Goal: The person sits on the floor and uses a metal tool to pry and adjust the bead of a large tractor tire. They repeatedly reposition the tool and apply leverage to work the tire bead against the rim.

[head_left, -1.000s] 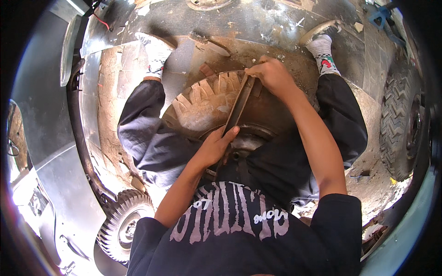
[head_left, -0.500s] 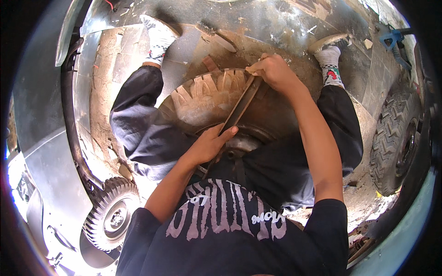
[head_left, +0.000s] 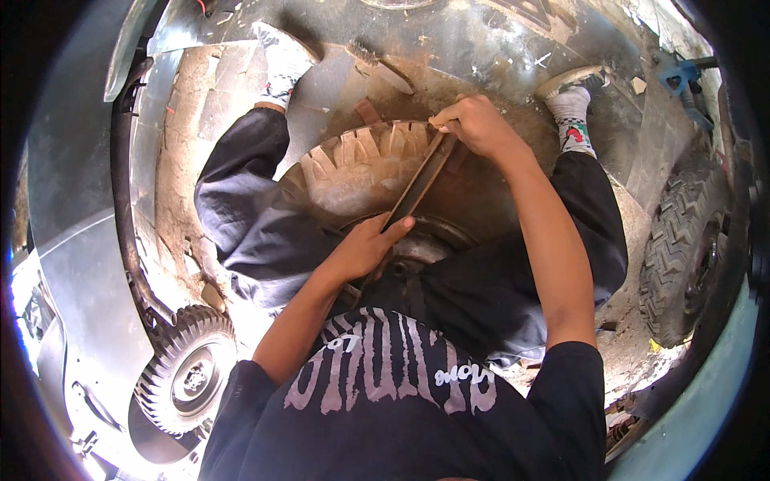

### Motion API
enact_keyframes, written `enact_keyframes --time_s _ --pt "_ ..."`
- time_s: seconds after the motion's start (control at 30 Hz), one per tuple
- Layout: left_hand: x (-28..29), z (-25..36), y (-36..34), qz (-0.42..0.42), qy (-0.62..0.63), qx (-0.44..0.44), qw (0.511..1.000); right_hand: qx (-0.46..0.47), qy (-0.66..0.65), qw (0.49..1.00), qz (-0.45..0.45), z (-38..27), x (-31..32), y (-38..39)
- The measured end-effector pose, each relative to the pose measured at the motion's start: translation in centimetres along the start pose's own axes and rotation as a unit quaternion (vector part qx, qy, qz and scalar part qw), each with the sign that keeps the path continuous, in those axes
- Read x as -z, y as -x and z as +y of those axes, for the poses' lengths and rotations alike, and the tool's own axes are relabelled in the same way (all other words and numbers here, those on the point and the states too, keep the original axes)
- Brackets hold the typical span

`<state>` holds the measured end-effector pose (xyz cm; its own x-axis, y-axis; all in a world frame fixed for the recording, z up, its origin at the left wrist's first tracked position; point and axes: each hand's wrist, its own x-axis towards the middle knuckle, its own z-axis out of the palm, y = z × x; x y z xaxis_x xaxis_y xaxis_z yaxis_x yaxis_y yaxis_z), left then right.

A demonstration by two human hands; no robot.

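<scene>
your thing: the long narrow bar (head_left: 419, 187), dark with a paler edge, running diagonally over the big tire (head_left: 341, 183) between your legs. far end leans right, near end drops left toward your lap, partly hidden by hand and clothing. can't tell if it touches the tire or hangs just above it.

your left hand (head_left: 375, 245) is wrapped around the bar at about its middle, thumb lying along the top, over the wheel rim (head_left: 429, 240). your right hand (head_left: 480, 128) is clamped at the far tip, fingers bunched; exact fingertip contact too small to tell.

handling, my guess: metal, so stiff, won't flex much; moderate weight, long enough to swing if you hold one end only. not fragile. surface looks dusty or rusty, so grippy more than slick, but edges could be sharp on bare skin. best hold: palm around the middle for balance, other hand at the far end for steering, fingertips off the thin edge.

around you: brush (head_left: 378, 66) on the floor at the far side, treaded tire (head_left: 672, 252) to your right, smaller-looking wheel (head_left: 186, 383) near left, blue tool (head_left: 680, 78) far right.
</scene>
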<state>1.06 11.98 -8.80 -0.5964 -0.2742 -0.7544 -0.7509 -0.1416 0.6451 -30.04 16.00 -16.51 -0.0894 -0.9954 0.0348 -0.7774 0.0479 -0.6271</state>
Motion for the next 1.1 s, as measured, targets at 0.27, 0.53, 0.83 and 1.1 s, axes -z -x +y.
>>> enact_keyframes --time_s 0.27,0.53,0.83,1.1 --pt "-0.1 0.0 0.8 0.081 -0.169 -0.063 0.98 -0.215 -0.246 0.918 0.222 -1.3 2.1 9.1" --pt "0.6 1.2 1.8 0.179 -0.304 -0.093 0.931 -0.261 -0.288 0.893 0.229 -7.8 2.4 8.9" --pt "-1.7 -1.9 1.2 0.195 -0.287 -0.066 0.936 -0.272 -0.327 0.877 0.222 -7.6 -1.3 8.3" --pt "0.4 -3.5 1.1 0.01 -0.065 -0.07 0.995 -0.28 -0.332 0.878 0.203 -6.6 -2.2 7.8"
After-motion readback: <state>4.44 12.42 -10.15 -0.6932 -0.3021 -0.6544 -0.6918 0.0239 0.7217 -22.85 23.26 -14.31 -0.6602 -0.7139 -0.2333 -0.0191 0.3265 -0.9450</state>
